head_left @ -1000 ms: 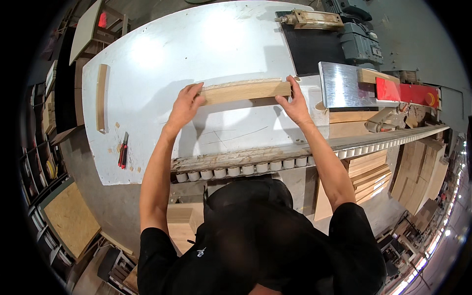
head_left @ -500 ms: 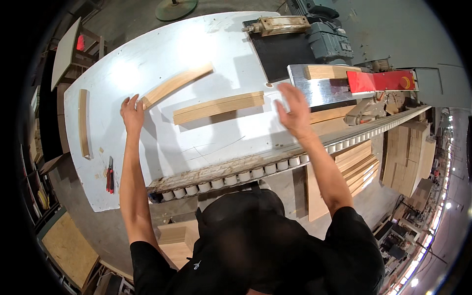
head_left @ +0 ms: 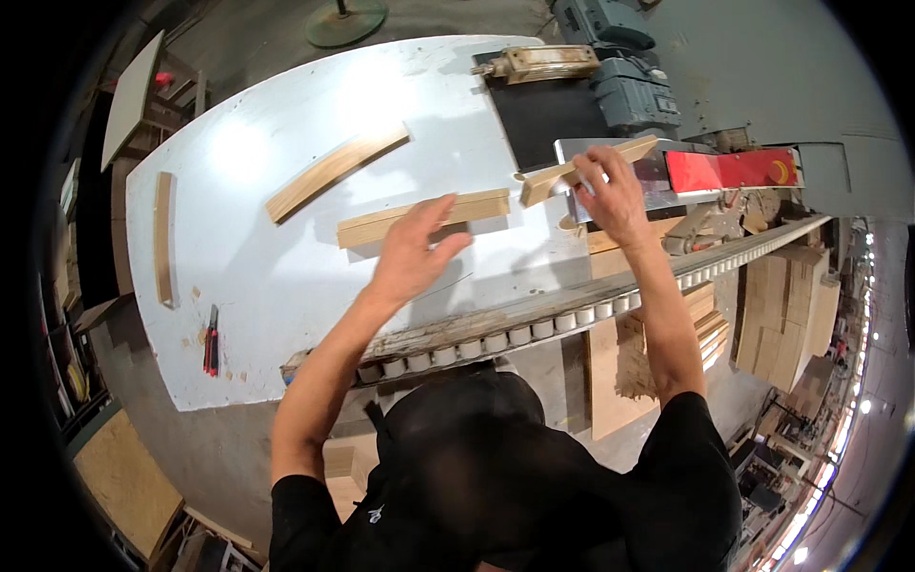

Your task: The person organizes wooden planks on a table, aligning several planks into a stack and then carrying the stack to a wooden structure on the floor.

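My right hand (head_left: pixel 610 195) grips a wooden strip (head_left: pixel 545 183) from above, fingers and thumb around its middle, at the left edge of the shiny metal plate (head_left: pixel 570 150). My left hand (head_left: pixel 417 250) reaches over the white table with fingers spread and holds nothing. Beneath or just beyond its fingertips lies a pair of wooden strips (head_left: pixel 486 204) side by side; whether I touch them I cannot tell. Farther left a slightly curved wooden strip (head_left: pixel 338 172) lies at a slant. Another narrow strip (head_left: pixel 164 238) lies along the table's left side.
Red-handled pliers or cutters (head_left: pixel 211 353) lie at the white table's (head_left: pixel 229 276) near left. A row of white rollers (head_left: pixel 496 342) runs along the near edge. Far right are a metal cylinder (head_left: pixel 548 65), a grey motor (head_left: pixel 637 95) and a red guard (head_left: pixel 729 171). Stacked boards (head_left: pixel 786 296) stand at right.
My left hand has left the slanted strip and moved right, toward the paired strips. My right hand has taken hold of the strip from the metal plate and drawn it left.
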`<action>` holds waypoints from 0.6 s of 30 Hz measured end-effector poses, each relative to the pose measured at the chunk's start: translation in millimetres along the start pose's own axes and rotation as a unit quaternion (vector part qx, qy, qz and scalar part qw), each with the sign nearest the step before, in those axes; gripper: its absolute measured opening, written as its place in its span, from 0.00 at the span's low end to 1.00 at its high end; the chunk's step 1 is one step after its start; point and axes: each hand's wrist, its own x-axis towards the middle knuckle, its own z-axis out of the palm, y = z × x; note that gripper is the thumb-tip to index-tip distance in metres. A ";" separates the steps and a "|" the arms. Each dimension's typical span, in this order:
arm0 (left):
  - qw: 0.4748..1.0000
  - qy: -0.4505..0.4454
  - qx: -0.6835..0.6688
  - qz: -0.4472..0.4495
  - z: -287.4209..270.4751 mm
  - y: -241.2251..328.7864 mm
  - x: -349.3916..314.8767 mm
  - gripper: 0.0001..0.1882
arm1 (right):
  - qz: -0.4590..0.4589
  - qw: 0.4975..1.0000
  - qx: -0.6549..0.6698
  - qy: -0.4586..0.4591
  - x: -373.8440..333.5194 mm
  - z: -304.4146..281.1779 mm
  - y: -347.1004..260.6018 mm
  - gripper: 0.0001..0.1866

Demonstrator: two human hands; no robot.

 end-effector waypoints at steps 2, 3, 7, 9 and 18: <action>0.995 0.057 -0.079 0.036 9.2 8.3 2.1 0.27 | -0.031 0.999 0.021 0.030 8.4 11.9 -32.7 0.29; 0.995 0.057 -0.074 0.033 10.7 11.1 2.6 0.27 | -0.047 0.997 0.014 0.051 10.5 16.4 -44.7 0.30; 0.995 0.006 -0.085 -0.049 2.2 18.1 -0.8 0.23 | -0.073 0.994 0.023 0.078 21.6 26.3 -79.9 0.31; 0.972 0.045 -0.204 -0.111 1.9 6.2 -5.6 0.18 | -0.070 0.994 0.033 0.075 24.4 29.7 -82.3 0.32; 0.934 0.083 -0.315 -0.148 -69.8 -74.5 -53.5 0.13 | -0.079 0.996 0.032 0.021 31.8 52.4 -94.3 0.30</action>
